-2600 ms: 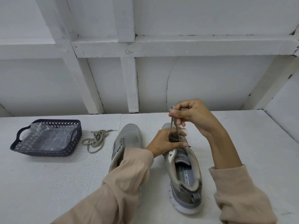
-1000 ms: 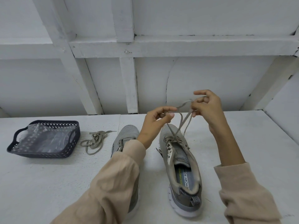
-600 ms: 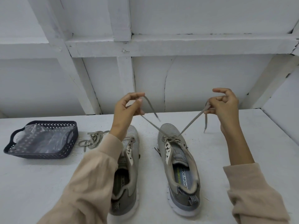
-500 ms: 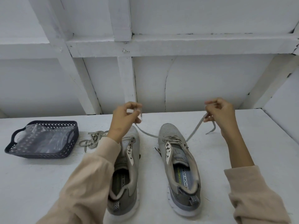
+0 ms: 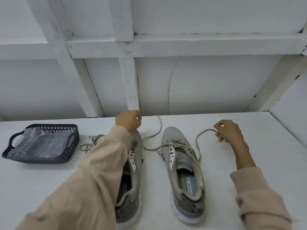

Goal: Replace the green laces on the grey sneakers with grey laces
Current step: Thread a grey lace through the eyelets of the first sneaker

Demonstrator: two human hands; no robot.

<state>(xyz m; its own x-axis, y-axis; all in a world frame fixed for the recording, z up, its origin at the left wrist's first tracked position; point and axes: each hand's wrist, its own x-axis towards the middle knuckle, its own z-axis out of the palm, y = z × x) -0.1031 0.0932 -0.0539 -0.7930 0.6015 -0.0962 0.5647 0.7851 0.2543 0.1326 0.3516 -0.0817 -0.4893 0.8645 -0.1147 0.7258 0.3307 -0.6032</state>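
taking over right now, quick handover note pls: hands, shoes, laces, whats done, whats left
Left hand: loosely curled, holding nothing, by the toe of the left grey mesh sneaker, which shows no lace.
Right hand: pinches one end of the grey-beige flat lace.
Done: that lace is threaded through the toe-end eyelets of the right grey mesh sneaker; its other end lies loose.
Left: the upper eyelets, then the left sneaker. A bundled spare lace lies beside the dark plastic basket.

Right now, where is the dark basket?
In the head view the basket sits at the left side of the white table, with a loose lace bundle just right of it, before the left sneaker.
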